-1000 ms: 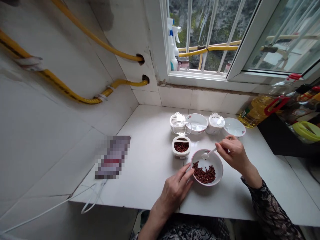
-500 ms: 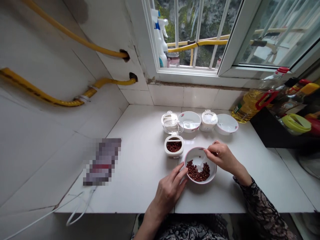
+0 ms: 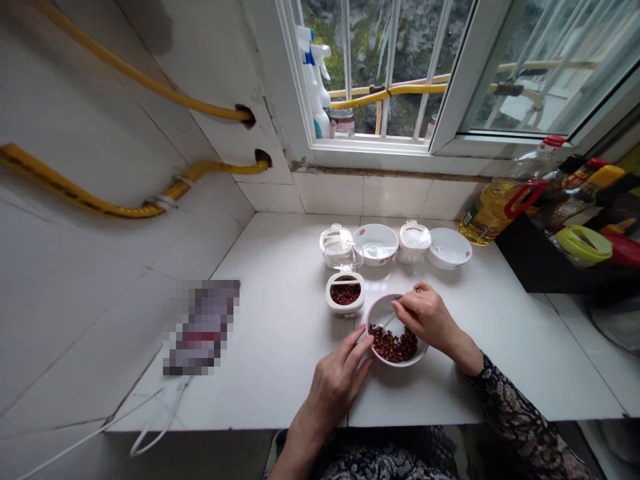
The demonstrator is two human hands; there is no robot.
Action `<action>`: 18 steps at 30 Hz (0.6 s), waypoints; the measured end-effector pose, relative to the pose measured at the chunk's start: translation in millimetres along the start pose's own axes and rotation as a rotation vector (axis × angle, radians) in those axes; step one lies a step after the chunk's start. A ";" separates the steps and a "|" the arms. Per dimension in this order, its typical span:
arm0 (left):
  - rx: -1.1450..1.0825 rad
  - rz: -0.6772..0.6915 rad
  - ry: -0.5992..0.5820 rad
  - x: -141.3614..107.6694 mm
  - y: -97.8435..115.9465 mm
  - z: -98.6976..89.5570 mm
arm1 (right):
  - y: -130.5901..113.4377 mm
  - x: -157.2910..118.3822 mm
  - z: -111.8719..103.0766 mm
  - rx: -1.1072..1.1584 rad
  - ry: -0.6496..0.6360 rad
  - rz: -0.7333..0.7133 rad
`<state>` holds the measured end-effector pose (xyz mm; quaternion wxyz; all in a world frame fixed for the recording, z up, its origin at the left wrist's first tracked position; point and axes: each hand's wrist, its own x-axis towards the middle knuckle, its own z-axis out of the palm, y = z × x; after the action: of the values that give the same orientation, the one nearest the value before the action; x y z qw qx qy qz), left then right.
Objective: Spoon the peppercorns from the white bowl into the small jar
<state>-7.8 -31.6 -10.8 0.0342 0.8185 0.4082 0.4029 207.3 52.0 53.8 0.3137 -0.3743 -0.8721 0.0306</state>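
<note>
A white bowl point(image 3: 381, 308) with a pink rim stands on the counter, with reddish-brown Sichuan peppercorns point(image 3: 395, 348) spread over its lower part. My left hand point(image 3: 336, 379) holds the bowl's left side, fingers on the rim and outer wall. Between the pinched fingers of my right hand point(image 3: 429, 319) is a small white spoon point(image 3: 387, 320), its bowl end down at the left edge of the peppercorns. Just behind and left of the bowl is a white spice jar point(image 3: 345, 309) with its clear lid raised, holding more peppercorns.
Along the back stand two lidded jars point(image 3: 336, 248) point(image 3: 414, 244) and two white bowls point(image 3: 376, 252) point(image 3: 450, 249). An oil bottle point(image 3: 487, 210) and a black rack point(image 3: 530, 263) of condiments are at the right. A blurred-out object point(image 3: 204, 327) and white cable point(image 3: 150, 440) lie left.
My right hand has moved left over the bowl, carrying the spoon from the middle of the peppercorns to their left side. The left hand keeps its place on the bowl.
</note>
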 end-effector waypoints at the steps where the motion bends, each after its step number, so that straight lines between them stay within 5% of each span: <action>1: 0.000 0.000 -0.003 -0.2 -0.1 0.0 | -1.1 -0.1 0.6 0.025 0.001 0.004; 18: -0.008 0.000 0.002 1.5 0.3 -1.1 | 6.1 -1.4 -5.2 0.235 0.060 0.439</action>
<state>-7.8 -31.0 -9.0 0.0370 0.8181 0.4064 0.4052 214.9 54.5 55.5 0.3665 -0.5166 -0.7506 0.1882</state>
